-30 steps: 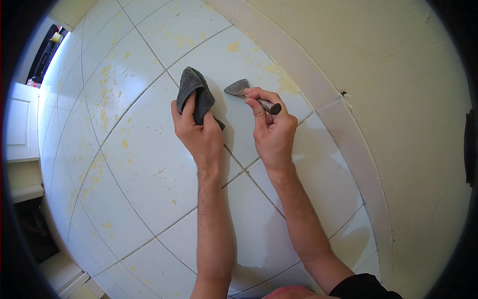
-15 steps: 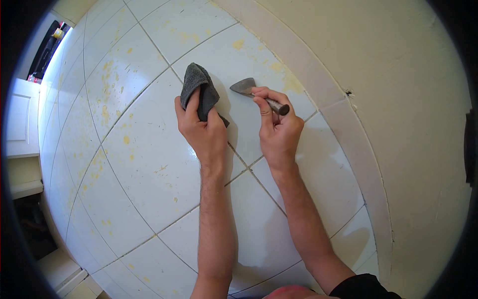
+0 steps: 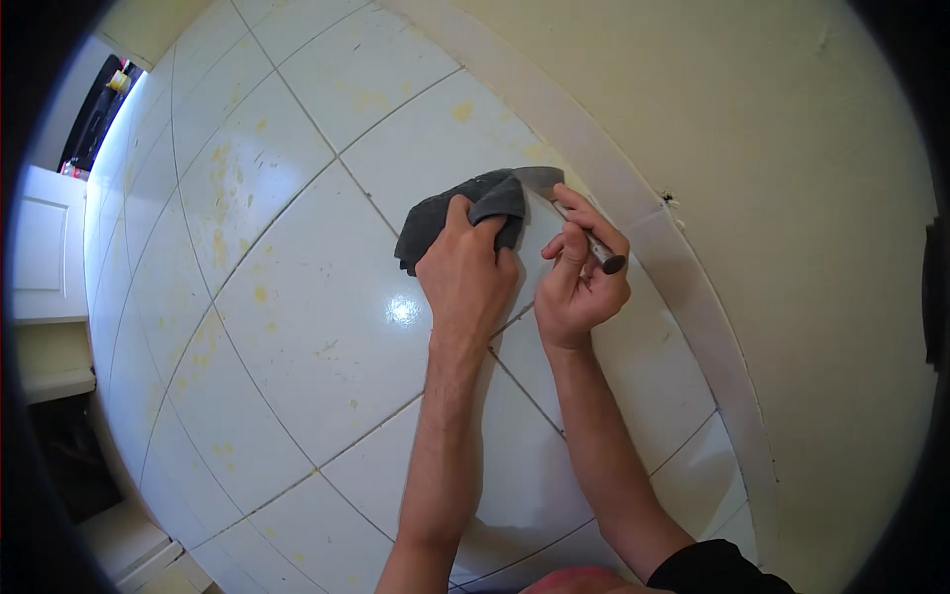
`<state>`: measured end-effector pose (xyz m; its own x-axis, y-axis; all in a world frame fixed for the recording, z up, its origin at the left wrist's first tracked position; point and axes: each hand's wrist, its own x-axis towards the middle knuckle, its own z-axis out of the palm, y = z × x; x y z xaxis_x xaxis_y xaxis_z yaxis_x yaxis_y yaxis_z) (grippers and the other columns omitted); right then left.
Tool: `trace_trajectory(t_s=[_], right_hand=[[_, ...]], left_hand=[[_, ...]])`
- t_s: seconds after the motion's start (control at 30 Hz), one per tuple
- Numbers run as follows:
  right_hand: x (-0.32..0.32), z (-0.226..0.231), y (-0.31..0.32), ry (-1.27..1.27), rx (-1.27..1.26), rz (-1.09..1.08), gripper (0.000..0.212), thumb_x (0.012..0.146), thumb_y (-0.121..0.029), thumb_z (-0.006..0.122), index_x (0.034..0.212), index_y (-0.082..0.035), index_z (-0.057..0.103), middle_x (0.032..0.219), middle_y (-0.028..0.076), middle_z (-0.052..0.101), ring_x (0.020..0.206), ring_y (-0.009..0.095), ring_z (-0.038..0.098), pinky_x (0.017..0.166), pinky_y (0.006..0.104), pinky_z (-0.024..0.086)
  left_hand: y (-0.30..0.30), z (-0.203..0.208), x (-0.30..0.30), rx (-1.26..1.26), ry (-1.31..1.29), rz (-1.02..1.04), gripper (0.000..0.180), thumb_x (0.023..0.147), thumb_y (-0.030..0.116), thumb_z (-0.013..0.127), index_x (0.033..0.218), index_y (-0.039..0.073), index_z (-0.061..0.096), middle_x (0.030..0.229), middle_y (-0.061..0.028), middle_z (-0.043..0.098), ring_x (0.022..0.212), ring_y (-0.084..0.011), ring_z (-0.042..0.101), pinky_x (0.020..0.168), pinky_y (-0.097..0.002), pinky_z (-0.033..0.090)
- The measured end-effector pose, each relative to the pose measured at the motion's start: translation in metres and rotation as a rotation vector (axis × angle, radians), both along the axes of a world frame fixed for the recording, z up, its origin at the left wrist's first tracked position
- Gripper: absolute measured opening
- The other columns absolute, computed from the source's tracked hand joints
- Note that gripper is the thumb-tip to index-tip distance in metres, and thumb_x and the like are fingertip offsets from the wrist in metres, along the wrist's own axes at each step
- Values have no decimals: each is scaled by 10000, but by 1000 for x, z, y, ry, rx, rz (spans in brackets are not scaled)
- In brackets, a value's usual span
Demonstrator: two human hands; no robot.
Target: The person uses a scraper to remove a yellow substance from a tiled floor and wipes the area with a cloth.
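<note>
My left hand is closed on a dark grey cloth, bunched under and around the fingers. The cloth's right end meets the blade of a scraper with a wide metal head and a short round handle. My right hand grips that scraper by its handle, the butt end pointing down and to the right. Part of the blade is hidden behind the cloth. Both hands are over a white tiled floor, close to the wall's foot.
Yellow stains dot the tiles on the left, and another yellow patch lies beyond the hands. A pale skirting curves along the cream wall at right. White cabinet doors stand at the far left.
My left hand has carried the cloth to the right, against the scraper's blade. The right hand has shifted slightly right with the scraper, whose blade now points more upward.
</note>
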<state>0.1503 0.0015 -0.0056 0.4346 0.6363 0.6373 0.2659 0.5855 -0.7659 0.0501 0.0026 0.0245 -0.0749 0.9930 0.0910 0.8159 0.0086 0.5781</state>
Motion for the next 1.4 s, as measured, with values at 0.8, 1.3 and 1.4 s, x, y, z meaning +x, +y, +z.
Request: trace_trajectory(t_s=[0.8, 1.3, 1.4], right_hand=[[12, -1, 5, -48, 216, 37, 171, 1014, -126, 601, 1086, 12, 532, 943, 177, 689, 804, 265, 648, 667, 348, 529], [10, 0, 4, 11, 254, 12, 243, 1063, -215, 467, 1108, 23, 444, 929, 203, 580, 696, 148, 488, 514, 250, 416], [11, 5, 2, 31, 249, 79, 161, 1034, -110, 482, 1111, 29, 457, 951, 213, 591, 691, 139, 499, 525, 247, 429]], left_hand=[[134, -31, -67, 155, 223, 54, 348, 835, 162, 614, 1162, 111, 722, 1372, -232, 566, 1057, -435, 655, 944, -494, 522], [-23, -9, -3, 65, -26, 27, 272, 692, 57, 665, 937, 111, 771, 1098, -93, 639, 805, -334, 681, 704, -437, 544], [-18, -14, -14, 113, 62, 210, 290, 715, 75, 659, 982, 84, 770, 1274, -135, 622, 887, -373, 695, 800, -452, 555]])
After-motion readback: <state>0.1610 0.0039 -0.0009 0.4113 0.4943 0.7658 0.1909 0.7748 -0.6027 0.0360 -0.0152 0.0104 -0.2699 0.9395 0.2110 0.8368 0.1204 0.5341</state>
